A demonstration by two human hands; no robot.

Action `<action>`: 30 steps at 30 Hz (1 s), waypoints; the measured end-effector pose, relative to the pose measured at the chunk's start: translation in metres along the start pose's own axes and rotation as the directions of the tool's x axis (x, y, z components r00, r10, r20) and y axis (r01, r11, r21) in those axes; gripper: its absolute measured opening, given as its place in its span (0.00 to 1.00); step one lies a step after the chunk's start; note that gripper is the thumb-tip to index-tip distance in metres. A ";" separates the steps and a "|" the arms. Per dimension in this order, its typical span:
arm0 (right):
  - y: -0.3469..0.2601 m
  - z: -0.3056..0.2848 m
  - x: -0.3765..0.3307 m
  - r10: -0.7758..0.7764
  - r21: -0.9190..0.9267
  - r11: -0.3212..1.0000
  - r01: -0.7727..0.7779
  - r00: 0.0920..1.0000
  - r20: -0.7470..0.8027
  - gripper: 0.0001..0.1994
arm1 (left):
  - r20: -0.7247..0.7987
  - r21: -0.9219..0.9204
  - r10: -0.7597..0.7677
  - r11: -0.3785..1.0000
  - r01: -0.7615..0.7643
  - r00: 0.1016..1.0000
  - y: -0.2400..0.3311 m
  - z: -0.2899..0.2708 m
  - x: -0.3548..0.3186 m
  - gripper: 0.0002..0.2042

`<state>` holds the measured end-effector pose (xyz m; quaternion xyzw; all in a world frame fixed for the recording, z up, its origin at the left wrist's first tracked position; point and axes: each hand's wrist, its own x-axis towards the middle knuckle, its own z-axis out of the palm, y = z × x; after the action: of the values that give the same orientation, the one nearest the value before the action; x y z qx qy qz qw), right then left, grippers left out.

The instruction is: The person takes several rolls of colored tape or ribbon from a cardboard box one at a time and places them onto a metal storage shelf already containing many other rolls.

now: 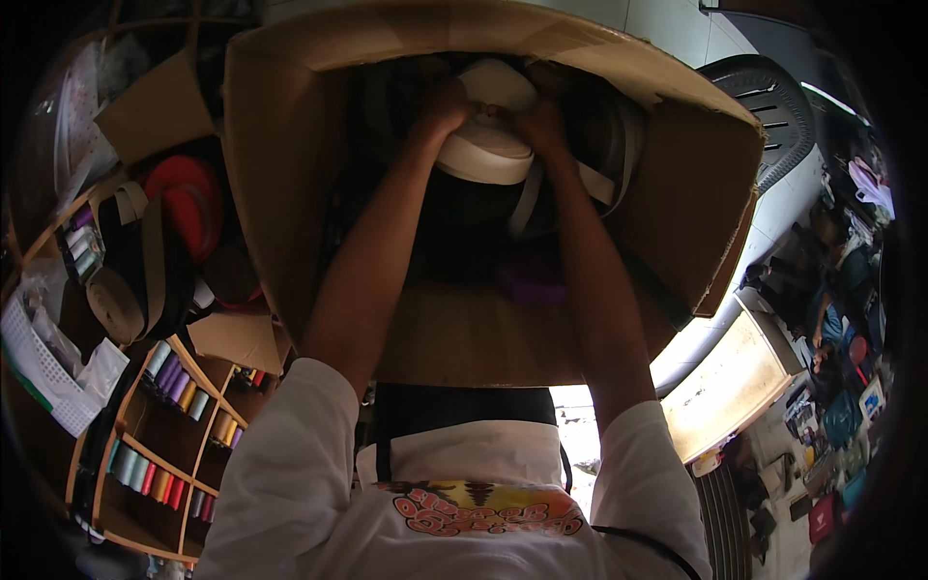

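Note:
Both my arms reach into a large open cardboard box [275, 184]. Inside it, a cream roll of webbing [488, 159] lies between my hands, with another pale rounded piece [498, 82] just behind it. My left hand [447, 108] is closed on the roll's upper left side. On the other side, my right hand [539, 126] grips it, fingers bent toward the middle. Shadow partly hides the fingertips of both hands. A loose pale strap [525, 198] hangs by my right wrist, and a dark roll [594, 126] sits to the right. Something purple [535, 278] lies deeper in the box.
Wooden shelves [145, 440] with several thread spools stand at the left, below a beige webbing roll [118, 304] and a red roll [188, 208]. A white plastic basket [43, 358] is at far left. A black chair [764, 116] stands behind the box; scattered goods lie at right.

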<state>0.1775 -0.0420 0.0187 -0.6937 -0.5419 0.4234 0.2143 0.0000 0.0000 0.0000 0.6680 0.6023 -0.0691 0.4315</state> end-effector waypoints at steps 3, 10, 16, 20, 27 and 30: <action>-0.009 -0.002 -0.004 -0.125 -0.061 0.991 0.120 0.988 -0.087 0.43 | -0.189 -0.076 0.051 0.995 -0.067 0.981 -0.012 0.010 -0.006 0.33; -0.014 -0.006 -0.009 -0.145 -0.020 0.989 0.144 0.970 -0.195 0.36 | -0.456 -0.197 0.090 0.960 -0.199 0.885 0.001 0.013 -0.042 0.37; -0.019 -0.028 -0.022 -0.022 0.054 0.998 0.016 0.993 0.113 0.31 | -0.343 -0.499 0.074 0.830 -0.248 0.936 -0.019 0.004 -0.057 0.36; -0.002 -0.041 -0.027 -0.054 0.095 0.995 0.041 0.989 0.137 0.29 | -0.319 -0.577 0.185 0.740 -0.345 0.930 -0.005 -0.010 -0.066 0.33; -0.102 -0.111 -0.056 -0.142 0.118 0.982 0.148 0.988 -0.060 0.23 | -0.327 -0.577 0.303 0.686 -0.443 0.895 0.046 -0.085 -0.094 0.25; -0.146 -0.145 -0.087 -0.127 0.195 0.970 0.144 0.987 -0.098 0.22 | -0.352 -0.608 0.377 0.605 -0.515 0.857 0.072 -0.110 -0.119 0.24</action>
<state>0.2083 -0.0531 0.2396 -0.6471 -0.5327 0.4306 0.3349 -0.0165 -0.0091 0.1766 0.5937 0.4353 0.3306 0.5905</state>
